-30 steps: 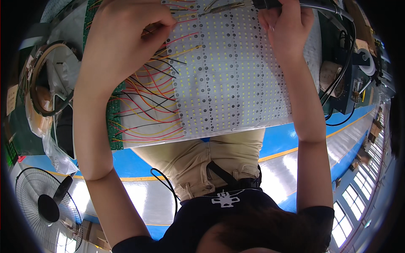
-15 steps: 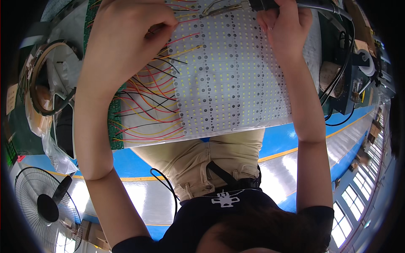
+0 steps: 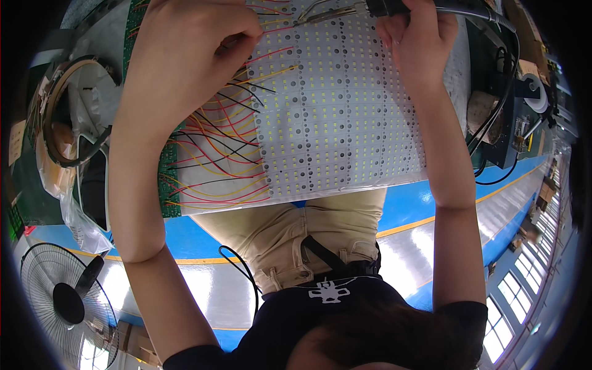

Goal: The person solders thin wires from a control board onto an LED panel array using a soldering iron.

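My left hand (image 3: 191, 52) is closed in a pinch at the left edge of a pale LED panel (image 3: 364, 123). A thin red wire (image 3: 279, 29) runs from its fingertips onto the panel. My right hand (image 3: 422, 49) grips the black handle of a soldering iron (image 3: 382, 7), whose metal tip meets the panel close to that wire's end. Beside the tip runs a thin bent metal tube (image 3: 311, 9). Red, yellow and black wires (image 3: 216, 135) link the panel to a green circuit board (image 3: 168, 185), partly hidden by my left forearm.
At the right a dark soldering station (image 3: 502, 142) stands with a white reel (image 3: 538, 98) and hanging black cables (image 3: 493, 117). A round ring-shaped roll (image 3: 52, 135) and plastic wrapping (image 3: 92, 234) lie at the left. A fan (image 3: 68, 302) stands lower left.
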`<action>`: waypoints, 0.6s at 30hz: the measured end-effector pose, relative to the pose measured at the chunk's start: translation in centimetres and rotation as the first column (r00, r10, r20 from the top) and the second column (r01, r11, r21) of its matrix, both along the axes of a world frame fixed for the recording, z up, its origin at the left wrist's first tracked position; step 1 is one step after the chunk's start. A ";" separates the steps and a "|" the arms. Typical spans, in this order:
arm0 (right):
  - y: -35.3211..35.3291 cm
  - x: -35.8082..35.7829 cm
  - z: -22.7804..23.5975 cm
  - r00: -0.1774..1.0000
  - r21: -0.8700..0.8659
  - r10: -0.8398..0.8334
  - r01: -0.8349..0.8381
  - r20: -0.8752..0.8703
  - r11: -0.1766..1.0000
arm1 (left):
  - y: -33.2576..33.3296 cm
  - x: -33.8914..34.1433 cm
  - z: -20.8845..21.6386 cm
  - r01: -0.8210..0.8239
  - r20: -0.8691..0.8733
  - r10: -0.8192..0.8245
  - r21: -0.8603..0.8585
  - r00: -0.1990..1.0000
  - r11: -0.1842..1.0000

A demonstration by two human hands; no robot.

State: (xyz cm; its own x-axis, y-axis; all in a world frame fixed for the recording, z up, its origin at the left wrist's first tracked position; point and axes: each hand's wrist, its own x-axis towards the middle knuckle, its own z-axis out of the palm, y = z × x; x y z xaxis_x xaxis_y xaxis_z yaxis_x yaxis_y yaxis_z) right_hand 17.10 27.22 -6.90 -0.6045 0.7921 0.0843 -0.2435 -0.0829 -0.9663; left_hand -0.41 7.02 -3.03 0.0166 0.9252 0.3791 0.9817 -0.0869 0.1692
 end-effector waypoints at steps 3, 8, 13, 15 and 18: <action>0.1 0.0 0.0 1.000 -0.008 0.015 -0.015 -0.009 1.000 | 0.0 0.0 -0.1 0.001 -0.008 -0.001 0.016 1.000 1.000; 0.0 0.0 0.0 1.000 -0.013 0.007 -0.007 -0.002 1.000 | 0.0 0.0 -0.1 -0.009 -0.003 0.009 0.008 1.000 1.000; 0.0 -0.1 0.0 1.000 -0.001 -0.007 0.007 0.000 1.000 | -0.1 -0.1 -0.1 0.001 -0.011 0.000 0.016 1.000 1.000; 0.0 0.0 0.0 1.000 -0.004 -0.004 0.004 0.002 1.000 | -0.1 -0.2 -0.2 0.003 -0.006 -0.003 0.009 1.000 1.000; 0.1 0.1 0.0 1.000 -0.006 -0.006 0.006 0.002 1.000 | 0.0 -0.2 -0.3 0.020 -0.029 -0.018 0.047 0.999 0.999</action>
State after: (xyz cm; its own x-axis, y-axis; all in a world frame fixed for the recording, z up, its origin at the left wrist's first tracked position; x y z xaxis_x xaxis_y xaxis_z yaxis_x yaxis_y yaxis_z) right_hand 17.16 27.29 -6.94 -0.5998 0.7963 0.0781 -0.2420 -0.0875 -0.9663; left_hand -0.60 7.00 -3.35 0.0456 0.9055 0.4219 0.9843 -0.1129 0.1359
